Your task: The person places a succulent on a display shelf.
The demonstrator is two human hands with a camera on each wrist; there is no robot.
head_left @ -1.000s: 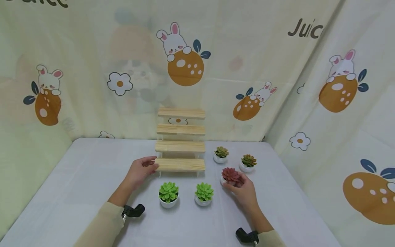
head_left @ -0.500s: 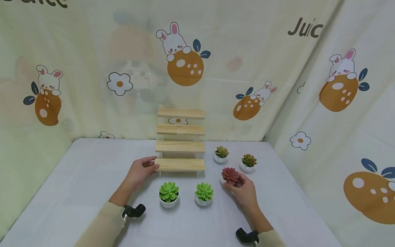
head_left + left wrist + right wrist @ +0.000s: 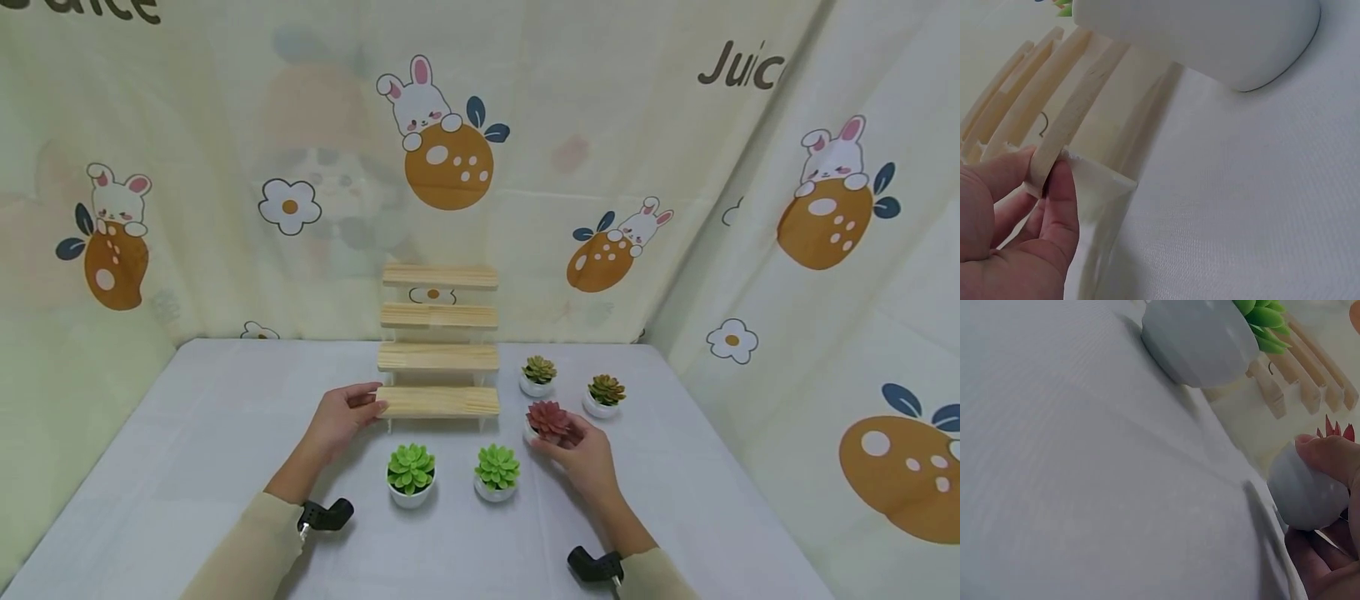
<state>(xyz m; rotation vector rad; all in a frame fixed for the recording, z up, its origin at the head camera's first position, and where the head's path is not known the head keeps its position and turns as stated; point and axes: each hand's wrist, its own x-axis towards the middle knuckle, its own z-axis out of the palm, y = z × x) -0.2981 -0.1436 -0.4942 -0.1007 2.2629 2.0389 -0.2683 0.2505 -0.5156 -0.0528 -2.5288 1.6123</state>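
A tiered wooden shelf stand [image 3: 438, 357] stands at the back of the table. My left hand [image 3: 339, 419] pinches the left end of its lowest board [image 3: 1072, 119], thumb above and fingers below in the left wrist view. On the right, my right hand [image 3: 587, 457] grips a red succulent [image 3: 548, 419] by its white pot [image 3: 1307, 487], with the thumb on one side and fingers on the other. Part of that pot is hidden behind the hand. Two bright green succulents in white pots, the left one [image 3: 411, 471] and the right one [image 3: 497, 468], stand in front of the stand.
Two brownish-green succulents, one nearer the stand [image 3: 538, 373] and one farther right [image 3: 604, 393], stand behind my right hand. A white cloth [image 3: 187, 450] covers the table. Printed curtains [image 3: 330, 108] hang at the back and sides.
My right hand has shifted slightly left and away from me, carrying the red succulent with it. The left hand keeps its hold on the stand's lowest board.
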